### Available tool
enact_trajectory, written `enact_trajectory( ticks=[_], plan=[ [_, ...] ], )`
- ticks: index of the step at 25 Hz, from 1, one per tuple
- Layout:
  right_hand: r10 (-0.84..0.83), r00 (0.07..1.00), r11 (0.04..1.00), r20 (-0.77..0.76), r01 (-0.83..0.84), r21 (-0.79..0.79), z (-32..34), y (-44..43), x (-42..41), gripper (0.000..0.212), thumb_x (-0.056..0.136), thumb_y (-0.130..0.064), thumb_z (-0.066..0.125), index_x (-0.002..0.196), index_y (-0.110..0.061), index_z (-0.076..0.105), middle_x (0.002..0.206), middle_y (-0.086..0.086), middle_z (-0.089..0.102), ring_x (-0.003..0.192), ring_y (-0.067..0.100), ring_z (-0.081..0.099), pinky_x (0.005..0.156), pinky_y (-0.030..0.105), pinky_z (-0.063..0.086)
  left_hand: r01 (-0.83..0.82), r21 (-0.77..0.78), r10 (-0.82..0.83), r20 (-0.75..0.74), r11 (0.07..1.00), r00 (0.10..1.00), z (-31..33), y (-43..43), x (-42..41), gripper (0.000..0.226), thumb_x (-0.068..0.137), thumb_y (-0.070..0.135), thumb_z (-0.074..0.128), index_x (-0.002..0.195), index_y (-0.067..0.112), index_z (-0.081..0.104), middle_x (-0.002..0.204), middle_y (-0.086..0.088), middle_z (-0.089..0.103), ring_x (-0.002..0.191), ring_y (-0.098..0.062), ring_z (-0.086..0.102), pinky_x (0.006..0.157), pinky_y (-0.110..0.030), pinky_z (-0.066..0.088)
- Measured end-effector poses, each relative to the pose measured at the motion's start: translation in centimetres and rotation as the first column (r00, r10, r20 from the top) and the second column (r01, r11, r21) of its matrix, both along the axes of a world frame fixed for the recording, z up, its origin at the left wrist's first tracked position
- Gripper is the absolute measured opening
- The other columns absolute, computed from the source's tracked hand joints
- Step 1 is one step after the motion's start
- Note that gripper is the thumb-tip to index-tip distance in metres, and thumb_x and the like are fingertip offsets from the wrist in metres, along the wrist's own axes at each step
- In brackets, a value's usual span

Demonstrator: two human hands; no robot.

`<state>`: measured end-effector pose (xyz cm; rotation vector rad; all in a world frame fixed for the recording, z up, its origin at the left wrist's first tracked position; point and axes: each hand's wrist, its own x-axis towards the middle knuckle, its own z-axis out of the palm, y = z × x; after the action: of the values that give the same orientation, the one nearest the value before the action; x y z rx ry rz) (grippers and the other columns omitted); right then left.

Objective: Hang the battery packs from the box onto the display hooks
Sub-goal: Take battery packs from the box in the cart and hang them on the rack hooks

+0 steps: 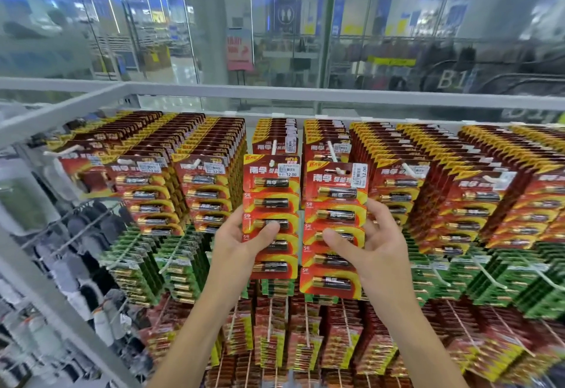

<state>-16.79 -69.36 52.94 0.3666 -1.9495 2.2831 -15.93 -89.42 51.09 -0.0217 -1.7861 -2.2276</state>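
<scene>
My left hand [241,234], pinch grip on a red battery pack [271,204]; my right hand [379,244], same on neighbouring pack [334,213].

Raised side by side, left grip [241,239] and right grip [377,245] each pinch (thumbs in front).

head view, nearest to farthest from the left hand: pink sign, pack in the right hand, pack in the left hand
1. Left-hand pack, gripped by the left hand.
2. Right-hand pack, just to its right.
3. Pink sign, far back, upper middle.
</scene>
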Motion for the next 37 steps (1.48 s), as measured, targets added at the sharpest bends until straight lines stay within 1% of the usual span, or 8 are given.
enact_trajectory(
  ticks=[4, 11, 17, 21, 26, 30, 33, 37],
  plan=[
    [-0.032, 0.999, 0.999, -0.001, 0.032, 0.018, -0.2, -0.2, -0.2, 0.066, 0.075, -0.021, 0.083, 0.134, -0.029, 0.055, 0.119, -0.009, 0.074, 0.111, 0.006, 0.071, 0.08, 0.028, 0.062, 0.013, 0.005, -0.013, 0.003, 1.0, 1.0, 0.2, 0.3, -1.0, 0.038, 0.088, 0.018, 0.072, 0.126, 0.021, 0.065, 0.112, 0.0, 0.079, 0.1, -0.021, 0.077, 0.073, -0.033, 0.064],
    [-0.039, 0.999, 0.999, 0.018, 0.038, 0.034, 0.5, -0.3, 1.2, 0.055, 0.086, -0.001, 0.076, 0.11, -0.042, 0.049, 0.078, -0.052, 0.061, 0.081, -0.031, 0.058, 0.062, -0.001, 0.047, -0.021, -0.049, 0.022, 0.013, 0.999, 1.0, -0.1, 0.4, -3.0, 0.039, 0.091, 0.019, 0.073, 0.13, 0.02, 0.064, 0.114, 0.005, 0.078, 0.105, -0.013, 0.075, 0.075, -0.025, 0.062],
    [-0.024, 1.0, 1.0, 0.015, 0.024, -0.012, 1.3, 0.1, 1.9, 0.054, 0.086, 0.005, 0.072, 0.105, -0.04, 0.049, 0.071, -0.053, 0.058, 0.072, -0.034, 0.055, 0.057, -0.002, 0.044, -0.016, -0.055, 0.016, 0.003, 0.998, 1.0, -0.5, 0.5, -3.8, 0.037, 0.093, 0.017, 0.072, 0.129, 0.021, 0.064, 0.114, 0.007, 0.078, 0.105, -0.012, 0.075, 0.076, -0.024, 0.062],
    [-0.04, 0.999, 0.999, 0.014, 0.04, -0.008, 0.8, 0.2, 0.4, 0.054, 0.085, -0.002, 0.075, 0.109, -0.045, 0.051, 0.092, -0.043, 0.068, 0.083, -0.027, 0.062, 0.062, 0.004, 0.051, -0.021, -0.053, 0.021, 0.007, 0.998, 1.0, -0.7, 0.6, -4.2, 0.037, 0.092, 0.019, 0.072, 0.128, 0.024, 0.065, 0.113, 0.008, 0.078, 0.104, -0.011, 0.075, 0.077, -0.026, 0.062],
    [-0.062, 0.997, 0.998, 0.04, 0.062, 0.021, -0.2, -0.7, -3.3, 0.049, 0.086, -0.019, 0.079, 0.126, -0.039, 0.057, 0.116, -0.011, 0.075, 0.099, 0.006, 0.075, 0.068, 0.028, 0.063, -0.043, -0.051, 0.044, 0.017, 0.998, 0.999, -0.6, 0.4, -5.8, 0.039, 0.093, 0.021, 0.071, 0.131, 0.024, 0.063, 0.114, 0.009, 0.078, 0.104, -0.011, 0.075, 0.077, -0.026, 0.063],
    [-0.116, 0.993, 0.985, 0.014, 0.114, 0.131, -0.9, -1.4, -6.6, 0.064, 0.084, -0.039, 0.08, 0.14, -0.039, 0.049, 0.149, -0.012, 0.053, 0.14, 0.012, 0.049, 0.107, 0.044, 0.053, -0.103, -0.086, 0.106, 0.034, 0.991, 0.994, -0.9, 0.1, -7.4, 0.034, 0.094, 0.024, 0.072, 0.127, 0.026, 0.062, 0.112, 0.01, 0.078, 0.101, -0.01, 0.075, 0.077, -0.027, 0.063],
    [-0.147, 0.989, 0.98, 0.0, 0.145, 0.134, -1.4, -1.9, -8.9, 0.072, 0.091, -0.034, 0.077, 0.153, -0.026, 0.042, 0.15, -0.015, 0.049, 0.141, 0.007, 0.042, 0.115, 0.038, 0.041, -0.143, -0.139, 0.153, 0.067, 0.98, 0.986, -1.3, -0.1, -8.6, 0.028, 0.096, 0.028, 0.07, 0.123, 0.028, 0.065, 0.108, 0.012, 0.079, 0.099, -0.008, 0.075, 0.086, -0.034, 0.061],
    [-0.177, 0.983, 0.978, 0.04, 0.171, 0.12, -2.0, -2.9, -10.8, 0.06, 0.09, -0.04, 0.077, 0.143, -0.031, 0.052, 0.138, -0.008, 0.065, 0.128, 0.015, 0.061, 0.105, 0.053, 0.053, -0.153, -0.154, 0.171, 0.11, 0.976, 0.979, -1.5, -0.2, -9.5, 0.026, 0.097, 0.032, 0.068, 0.123, 0.027, 0.067, 0.111, 0.009, 0.078, 0.101, -0.01, 0.075, 0.094, -0.038, 0.059]
  ],
)
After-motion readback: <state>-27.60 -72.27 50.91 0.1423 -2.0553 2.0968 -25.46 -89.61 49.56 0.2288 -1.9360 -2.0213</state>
